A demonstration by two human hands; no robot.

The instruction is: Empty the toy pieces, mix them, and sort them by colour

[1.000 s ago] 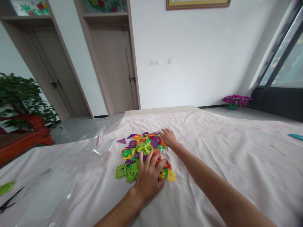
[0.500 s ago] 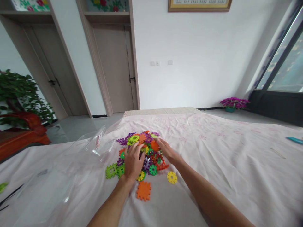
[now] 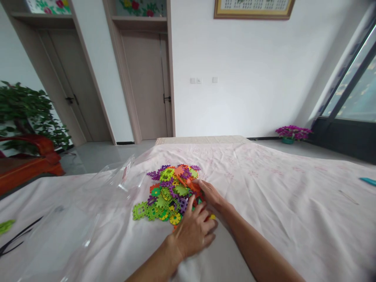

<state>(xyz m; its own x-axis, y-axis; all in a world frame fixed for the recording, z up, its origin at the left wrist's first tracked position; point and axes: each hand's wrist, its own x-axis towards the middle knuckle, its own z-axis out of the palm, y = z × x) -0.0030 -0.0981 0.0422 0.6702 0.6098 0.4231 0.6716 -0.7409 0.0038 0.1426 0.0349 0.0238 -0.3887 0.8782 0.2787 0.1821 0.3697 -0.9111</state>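
On the pale cloth [image 3: 282, 207], clear packaging [image 3: 64, 235] lies left of the pile of toothed pieces [image 3: 161, 201]. By the pile's near-right edge, the left hand [image 3: 195, 231] is open, fingers apart; the right hand [image 3: 210, 192], beyond, touches an orange piece [image 3: 196, 188], grip unclear. A hasty sweep could scatter the loose heap.

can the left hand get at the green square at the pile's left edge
Probably yes: the green square lies mostly uncovered at the edge of the pile, and the right hand is not between that square and the left hand.
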